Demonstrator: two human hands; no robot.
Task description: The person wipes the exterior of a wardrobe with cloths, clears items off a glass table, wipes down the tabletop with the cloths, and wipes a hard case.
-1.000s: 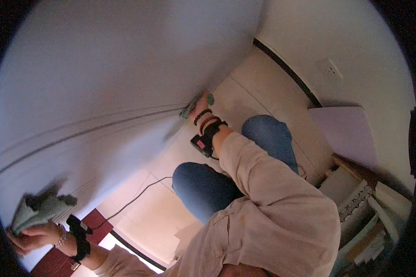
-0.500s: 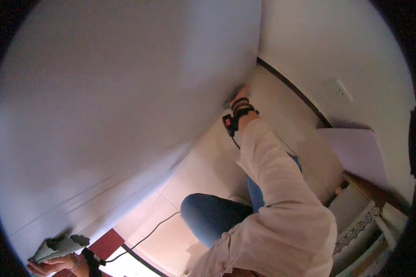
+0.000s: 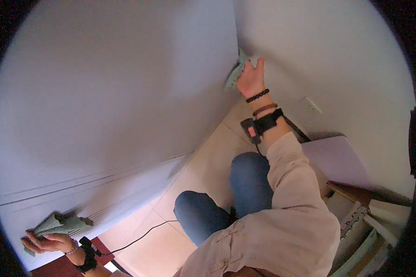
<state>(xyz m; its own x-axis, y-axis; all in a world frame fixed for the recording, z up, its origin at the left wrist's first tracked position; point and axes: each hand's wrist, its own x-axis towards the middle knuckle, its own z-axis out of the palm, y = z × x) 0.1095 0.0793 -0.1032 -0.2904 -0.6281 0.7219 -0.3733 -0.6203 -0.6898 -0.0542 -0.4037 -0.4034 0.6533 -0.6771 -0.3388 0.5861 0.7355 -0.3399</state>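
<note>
A large pale grey upright panel [image 3: 120, 92] fills the left and middle of the head view, with thin grooves along its lower part. At the lower left, my left hand [image 3: 52, 243] is closed around a grey-green cloth [image 3: 62, 223] lying against the grooved part. Near the panel's far edge, my right hand [image 3: 251, 80] presses a light green cloth [image 3: 234, 76] to the surface. Its thumb sticks out to the side, while the fingers are mostly hidden by the palm. Both wrists carry black straps with small devices.
A white wall [image 3: 319, 55] with a socket plate [image 3: 312, 105] stands close on the right. Below it are a lilac board [image 3: 336, 159] and a box of flat items [image 3: 356, 221]. My bent knees rest above the tiled floor [image 3: 171, 203]; a thin cable [image 3: 141, 237] crosses it.
My right hand has risen from low near the floor to higher along the panel's far edge, its cloth with it. My left hand and its cloth have shifted slightly up in view.
</note>
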